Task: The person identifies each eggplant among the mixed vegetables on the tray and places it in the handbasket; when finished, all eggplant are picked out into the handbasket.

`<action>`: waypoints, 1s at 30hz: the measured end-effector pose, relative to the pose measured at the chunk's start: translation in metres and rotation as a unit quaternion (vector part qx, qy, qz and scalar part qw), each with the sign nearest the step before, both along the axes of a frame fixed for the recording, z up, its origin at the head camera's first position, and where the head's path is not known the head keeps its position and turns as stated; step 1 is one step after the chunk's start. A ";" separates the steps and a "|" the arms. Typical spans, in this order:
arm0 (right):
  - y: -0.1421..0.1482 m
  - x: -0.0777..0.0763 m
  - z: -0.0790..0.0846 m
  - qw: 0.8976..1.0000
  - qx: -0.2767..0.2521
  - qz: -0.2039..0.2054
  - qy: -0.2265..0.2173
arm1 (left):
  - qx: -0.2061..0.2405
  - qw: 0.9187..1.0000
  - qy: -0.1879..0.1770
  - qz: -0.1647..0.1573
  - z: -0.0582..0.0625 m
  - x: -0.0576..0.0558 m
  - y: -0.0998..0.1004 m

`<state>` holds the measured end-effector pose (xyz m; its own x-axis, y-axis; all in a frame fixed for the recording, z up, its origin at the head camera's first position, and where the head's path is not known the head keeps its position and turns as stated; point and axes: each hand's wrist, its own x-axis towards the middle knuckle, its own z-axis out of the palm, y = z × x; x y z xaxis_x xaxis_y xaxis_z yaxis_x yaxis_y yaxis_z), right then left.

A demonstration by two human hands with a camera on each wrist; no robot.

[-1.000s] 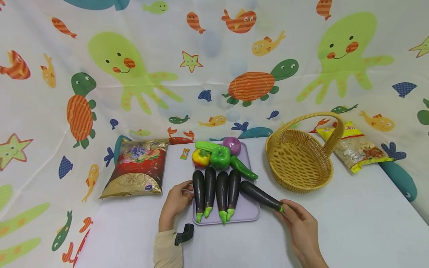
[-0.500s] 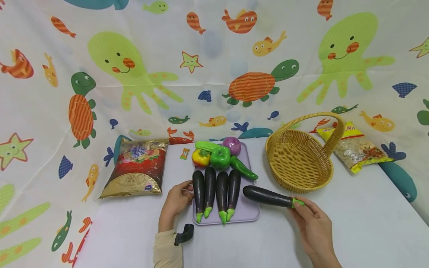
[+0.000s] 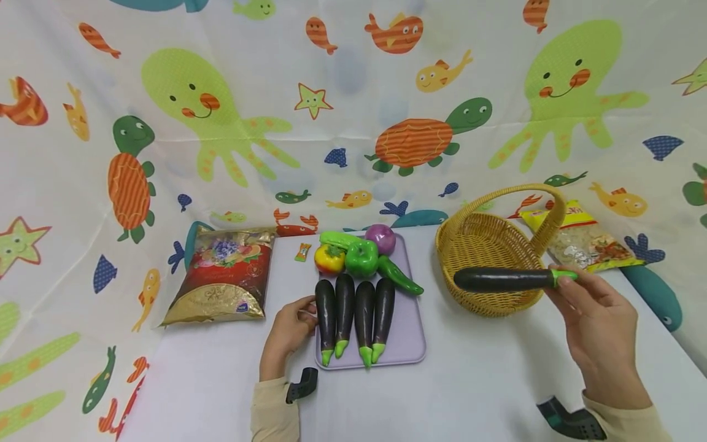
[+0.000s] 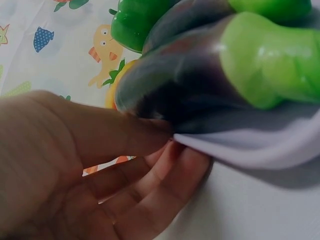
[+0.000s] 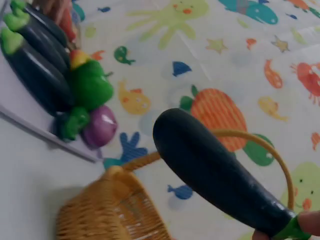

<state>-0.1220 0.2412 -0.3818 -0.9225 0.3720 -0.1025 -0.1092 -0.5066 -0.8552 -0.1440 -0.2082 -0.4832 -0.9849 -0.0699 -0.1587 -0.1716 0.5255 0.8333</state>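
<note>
My right hand (image 3: 599, 334) pinches an eggplant (image 3: 505, 279) by its green stem end. The eggplant is held level in front of the wicker basket (image 3: 486, 304), covering part of its opening in the head view. In the right wrist view the eggplant (image 5: 215, 170) slants across, its rounded end up. My left hand (image 3: 288, 331) is at the left edge of the lilac tray (image 3: 405, 356). In the left wrist view, thumb and fingers pinch the tray's rim (image 4: 250, 157) beside an eggplant (image 4: 185, 80). Several eggplants (image 3: 345, 313) lie side by side on the tray.
At the tray's back are a green bell pepper (image 3: 362, 259), a red-yellow pepper (image 3: 329, 260), a purple onion (image 3: 381, 238) and a green chili (image 3: 400, 276). A red-gold bag (image 3: 226, 276) stands left, a yellow-edged packet (image 3: 591, 239) behind the basket. A small candy (image 3: 302, 252) lies near the tray.
My right hand has carried the eggplant right and up, from the tray's right edge to in front of the basket. The left hand stays at the tray's edge.
</note>
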 end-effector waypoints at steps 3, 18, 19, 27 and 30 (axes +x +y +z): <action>0.008 -0.020 0.006 1.000 -0.014 0.013 0.003 | -0.001 1.000 -0.002 0.005 -0.001 0.000 -0.001; 0.007 -0.075 0.008 0.996 -0.040 0.019 -0.076 | 0.010 1.000 0.009 0.002 0.000 -0.001 0.001; 0.008 -0.076 0.008 0.996 -0.050 0.012 -0.077 | 0.009 1.000 0.011 0.001 0.000 -0.001 0.002; 0.004 -0.090 0.002 0.992 -0.080 -0.004 -0.098 | -0.002 1.000 0.018 0.008 -0.001 -0.001 -0.001; 0.001 -0.095 0.002 0.991 -0.078 -0.006 -0.110 | 0.003 1.000 0.018 0.004 -0.002 0.001 0.000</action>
<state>-0.2169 0.2426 -0.3798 -0.8674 0.3469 -0.3567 0.0635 -0.6339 -0.7708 -0.1433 -0.2078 -0.4852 -0.9894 -0.0759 -0.1237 -0.1452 0.5189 0.8424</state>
